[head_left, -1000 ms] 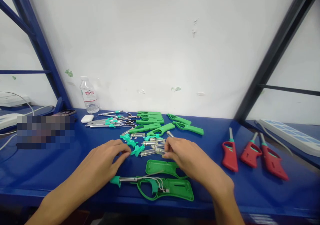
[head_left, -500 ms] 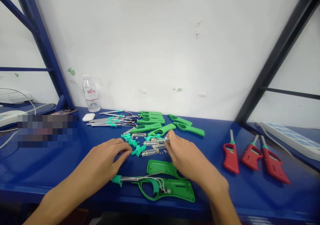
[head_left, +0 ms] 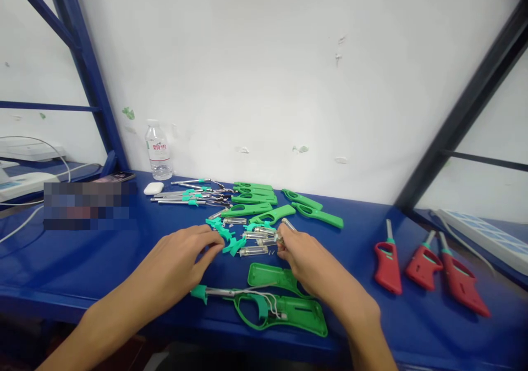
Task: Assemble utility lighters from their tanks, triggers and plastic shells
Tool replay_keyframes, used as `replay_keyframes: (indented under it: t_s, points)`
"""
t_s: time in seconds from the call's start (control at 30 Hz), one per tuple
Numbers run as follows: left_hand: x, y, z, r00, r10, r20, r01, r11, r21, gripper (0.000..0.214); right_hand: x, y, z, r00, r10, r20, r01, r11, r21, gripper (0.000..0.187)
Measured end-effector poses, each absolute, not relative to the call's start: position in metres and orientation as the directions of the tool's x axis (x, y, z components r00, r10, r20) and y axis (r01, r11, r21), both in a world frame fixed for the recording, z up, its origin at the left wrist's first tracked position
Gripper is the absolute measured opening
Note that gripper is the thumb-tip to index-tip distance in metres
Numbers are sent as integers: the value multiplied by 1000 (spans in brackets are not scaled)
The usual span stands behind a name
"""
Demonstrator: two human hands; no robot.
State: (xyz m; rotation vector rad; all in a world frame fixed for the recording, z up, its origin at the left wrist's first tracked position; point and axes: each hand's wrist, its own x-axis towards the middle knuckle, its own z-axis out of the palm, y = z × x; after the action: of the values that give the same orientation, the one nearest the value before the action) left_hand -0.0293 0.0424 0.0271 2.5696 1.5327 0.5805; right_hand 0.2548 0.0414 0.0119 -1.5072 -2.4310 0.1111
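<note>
My left hand [head_left: 181, 261] lies on the blue table [head_left: 82, 272], fingers curled, tips touching small teal plastic parts [head_left: 229, 242]. My right hand [head_left: 307, 261] is pinched on a small clear tube part [head_left: 277, 240] among several clear tubes [head_left: 253, 250]. In front of both hands lies an open green lighter body [head_left: 280, 310] with a metal nozzle and white wires showing. A loose green shell half [head_left: 270, 277] sits just behind it.
Green shell halves [head_left: 268, 206] and metal nozzle rods [head_left: 185, 198] lie further back. Three red lighters [head_left: 424, 264] rest at the right. A water bottle [head_left: 159, 151], a white earbud case [head_left: 153, 188] and a phone [head_left: 113, 177] stand at the back left. A power strip [head_left: 482, 233] lies far right.
My right hand has moved slightly back and left over the clear tubes. The left hand has barely moved. The camera has shifted a little left.
</note>
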Motion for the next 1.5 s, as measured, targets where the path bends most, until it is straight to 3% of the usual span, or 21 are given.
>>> replay_keyframes:
  t_s: [0.3,0.57,0.87,1.07,1.5]
  points:
    - [-27,41,26,441,847,296,823,-513,242,34,256,39,14,-423,885,196,870,457,-185,36]
    - [-23,39,29,443,851,282,824,-511,246,35,257,38,25,-362,919,159,893,391,-225,11]
    - [-23,39,28,450,849,278,824,-515,238,34,253,36,30,-332,939,93,900,345,-265,18]
    - [-23,38,28,455,848,272,820,-518,245,32,259,35,29,-331,940,76,880,337,-336,8]
    - [-23,37,29,449,852,268,817,-513,262,32,281,43,19,-372,926,65,810,358,-464,18]
